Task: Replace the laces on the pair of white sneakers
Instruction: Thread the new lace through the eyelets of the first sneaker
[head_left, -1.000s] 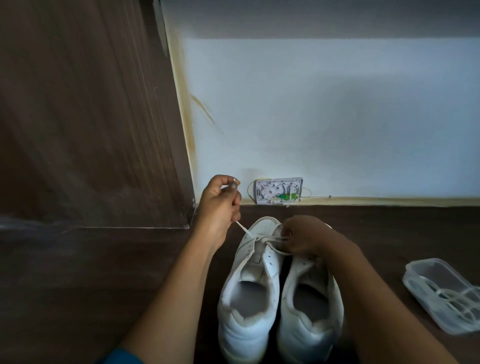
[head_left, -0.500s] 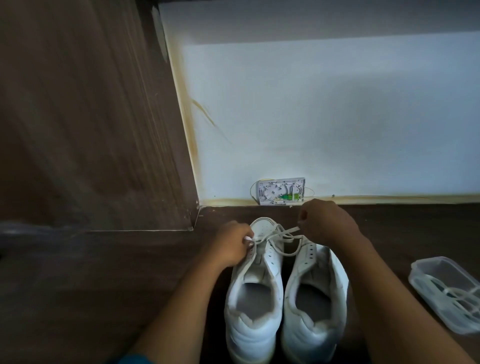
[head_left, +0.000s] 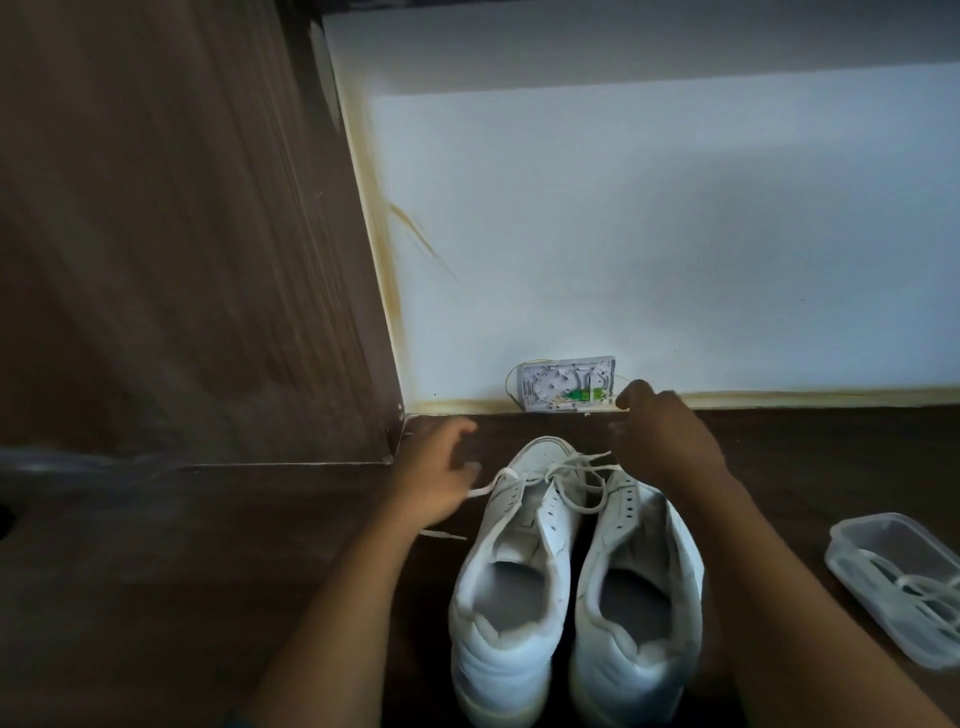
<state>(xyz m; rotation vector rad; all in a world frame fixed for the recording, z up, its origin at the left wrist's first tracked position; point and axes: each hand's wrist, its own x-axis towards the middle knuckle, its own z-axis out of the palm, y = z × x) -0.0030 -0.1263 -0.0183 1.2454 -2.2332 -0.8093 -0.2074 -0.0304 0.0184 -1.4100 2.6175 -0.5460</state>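
Two white sneakers stand side by side on the dark floor, toes toward the wall: the left sneaker (head_left: 511, 561) and the right sneaker (head_left: 641, 571). A white lace (head_left: 571, 475) is threaded through the front eyelets of the left sneaker and lies loose across both tongues. My left hand (head_left: 434, 473), blurred, is left of that toe; one lace strand runs straight from an eyelet into its thumb side, and the tip shows on the floor under the wrist. My right hand (head_left: 665, 441) is curled over the right sneaker's toe and grips the other lace strand.
A clear plastic container (head_left: 852, 540) with white laces inside lies on the floor at the right. A small open wall box (head_left: 569, 384) sits at the skirting behind the shoes. A brown wooden panel (head_left: 182, 234) stands at the left.
My left hand has moved left, away from the sneaker's toe, drawing its lace strand out. My right hand has risen toward the wall with the other strand.
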